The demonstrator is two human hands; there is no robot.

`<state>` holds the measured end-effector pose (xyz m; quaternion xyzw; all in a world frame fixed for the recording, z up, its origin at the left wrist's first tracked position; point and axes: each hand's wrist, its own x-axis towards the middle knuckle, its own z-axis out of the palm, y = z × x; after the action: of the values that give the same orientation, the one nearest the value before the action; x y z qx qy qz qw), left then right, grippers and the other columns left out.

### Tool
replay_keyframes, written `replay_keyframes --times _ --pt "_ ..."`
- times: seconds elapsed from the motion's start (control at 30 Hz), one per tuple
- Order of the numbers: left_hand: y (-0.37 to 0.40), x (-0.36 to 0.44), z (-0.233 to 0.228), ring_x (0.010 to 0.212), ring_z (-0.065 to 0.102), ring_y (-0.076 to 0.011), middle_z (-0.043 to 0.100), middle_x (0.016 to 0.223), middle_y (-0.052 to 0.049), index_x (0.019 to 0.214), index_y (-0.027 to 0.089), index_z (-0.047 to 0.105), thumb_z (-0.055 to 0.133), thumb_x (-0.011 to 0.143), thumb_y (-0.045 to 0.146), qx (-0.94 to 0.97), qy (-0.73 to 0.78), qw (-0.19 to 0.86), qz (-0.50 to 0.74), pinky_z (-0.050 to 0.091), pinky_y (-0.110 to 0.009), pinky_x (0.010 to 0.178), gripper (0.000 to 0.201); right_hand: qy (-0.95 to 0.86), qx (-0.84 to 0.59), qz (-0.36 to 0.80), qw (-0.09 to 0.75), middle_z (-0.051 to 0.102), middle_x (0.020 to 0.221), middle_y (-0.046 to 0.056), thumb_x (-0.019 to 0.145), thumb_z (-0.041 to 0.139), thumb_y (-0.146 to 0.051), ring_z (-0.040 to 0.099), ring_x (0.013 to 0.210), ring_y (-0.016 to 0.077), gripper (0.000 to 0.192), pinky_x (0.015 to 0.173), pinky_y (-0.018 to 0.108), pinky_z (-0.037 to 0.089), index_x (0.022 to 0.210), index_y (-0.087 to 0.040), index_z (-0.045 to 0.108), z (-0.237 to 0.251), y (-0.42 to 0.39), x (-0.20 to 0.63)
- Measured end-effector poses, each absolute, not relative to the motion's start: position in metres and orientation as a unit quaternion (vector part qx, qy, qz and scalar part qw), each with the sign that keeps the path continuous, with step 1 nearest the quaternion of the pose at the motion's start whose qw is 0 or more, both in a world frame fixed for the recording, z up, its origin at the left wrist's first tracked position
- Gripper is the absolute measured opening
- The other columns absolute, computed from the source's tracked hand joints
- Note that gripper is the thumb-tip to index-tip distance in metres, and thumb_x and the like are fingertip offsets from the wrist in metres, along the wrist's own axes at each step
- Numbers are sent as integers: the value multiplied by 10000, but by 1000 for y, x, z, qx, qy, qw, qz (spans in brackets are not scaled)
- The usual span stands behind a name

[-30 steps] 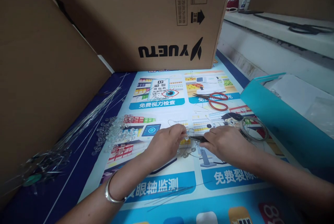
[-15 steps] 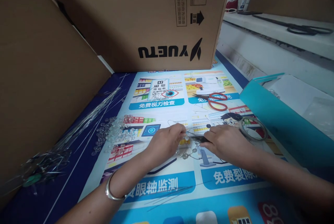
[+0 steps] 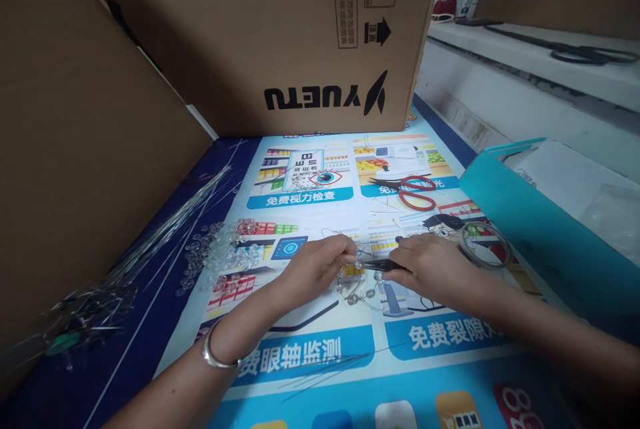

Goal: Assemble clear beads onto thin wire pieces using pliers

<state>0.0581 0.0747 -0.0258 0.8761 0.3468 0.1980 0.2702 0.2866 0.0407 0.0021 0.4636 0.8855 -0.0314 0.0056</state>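
The left hand (image 3: 315, 266) is pinched shut on a thin wire strung with clear beads (image 3: 356, 290), fingertips pressed together at the top of the little beaded loop. The right hand (image 3: 433, 269) is closed around dark pliers (image 3: 379, 265), whose tips point left and meet the wire right beside the left fingertips. The loop of beads hangs just below where the two hands meet, lying on the printed poster (image 3: 320, 349) that covers the desk. A silver bangle (image 3: 216, 357) sits on the left wrist.

Left of the hands lies a scatter of loose clear beads (image 3: 225, 252), and further left a bundle of long thin wires (image 3: 165, 229) runs along the dark blue edge. Just beyond the right hand is a coil of wire (image 3: 485, 244), and further back red-handled scissors (image 3: 415, 192) lie on the poster. A teal box (image 3: 540, 236) stands at the right. A big cardboard carton (image 3: 280, 36) marked YUETU stands at the far end of the desk.
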Motion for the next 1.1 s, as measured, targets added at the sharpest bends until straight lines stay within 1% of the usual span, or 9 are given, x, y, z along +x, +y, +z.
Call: replay_keyframes --times 0.23,0.4,0.5,0.63,0.7,0.8,0.9,1.1 --pt "75 55 -22 725 515 -123 580 808 -10 850 186 487 362 902 248 880 330 267 214 386 -236 641 148 893 449 -16 -9 622 792 70 856 426 -456 547 754 198 348 638 292 320 808 -173 623 10 43 293" --pt "77 55 -23 721 502 -118 569 797 -10 840 180 499 386 899 262 869 324 289 235 382 -233 646 151 882 467 -63 -20 623 808 85 852 406 -493 549 768 192 396 645 277 339 855 -167 631 14 50 302" --pt "77 55 -21 710 492 -113 561 777 -6 820 176 505 401 895 269 862 321 308 241 375 -228 644 158 878 464 -115 -27 622 787 72 842 433 -481 546 735 171 370 605 252 334 837 -173 638 12 55 306" --pt "78 56 -17 717 483 -114 562 777 -4 809 176 515 407 893 282 847 335 337 239 374 -229 666 173 851 479 -182 -112 592 696 27 842 438 -475 507 631 122 364 538 226 303 761 -170 621 11 60 311" --pt "78 55 -16 722 487 -112 559 782 -4 813 175 518 410 892 284 835 340 357 243 375 -226 670 173 837 494 -193 -135 578 660 15 841 439 -476 488 602 113 369 526 225 290 732 -167 611 11 62 313" --pt "77 55 -16 720 494 -108 552 786 -3 815 172 516 415 890 289 820 340 386 250 378 -221 665 172 851 468 -217 -100 593 704 21 821 484 -454 501 638 121 317 538 225 289 764 -175 624 7 61 311" --pt "77 56 -18 718 494 -108 549 780 -1 812 170 511 415 889 296 812 345 401 246 378 -222 666 176 865 418 -270 -69 590 729 23 827 483 -445 509 650 120 307 545 218 298 800 -173 625 0 60 306" --pt "76 57 -18 700 490 -107 545 764 3 807 168 503 414 887 299 815 345 402 235 377 -220 649 177 867 388 -301 -84 567 692 12 833 472 -457 499 634 110 337 547 211 300 769 -155 607 -10 60 301"
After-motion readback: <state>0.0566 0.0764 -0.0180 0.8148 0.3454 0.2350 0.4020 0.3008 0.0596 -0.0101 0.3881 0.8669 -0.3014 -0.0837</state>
